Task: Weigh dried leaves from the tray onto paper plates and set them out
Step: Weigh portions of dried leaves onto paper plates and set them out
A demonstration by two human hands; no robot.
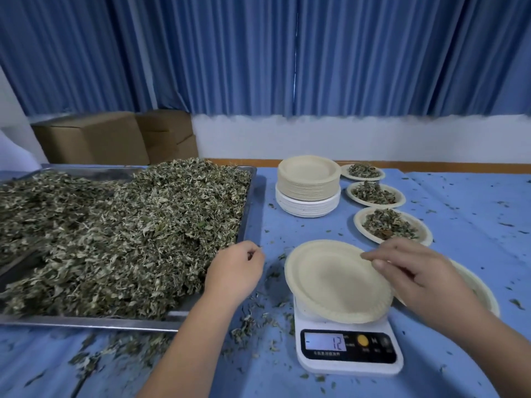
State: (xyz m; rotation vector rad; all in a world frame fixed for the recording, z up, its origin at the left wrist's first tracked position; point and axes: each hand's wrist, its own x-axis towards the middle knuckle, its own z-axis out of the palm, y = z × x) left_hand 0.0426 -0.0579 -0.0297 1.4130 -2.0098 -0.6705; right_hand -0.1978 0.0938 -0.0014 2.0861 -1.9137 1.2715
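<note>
A steel tray at the left is heaped with dried leaves. An empty paper plate sits tilted on a white digital scale whose display reads 12. My right hand pinches the plate's far right rim. My left hand hovers between tray and scale, fingers loosely curled, holding nothing I can see. Three plates filled with leaves stand in a row at the back right. Another plate lies partly hidden under my right forearm.
A stack of empty paper plates stands behind the scale. Loose leaf bits are scattered over the blue tablecloth. Cardboard boxes sit behind the tray, below blue curtains.
</note>
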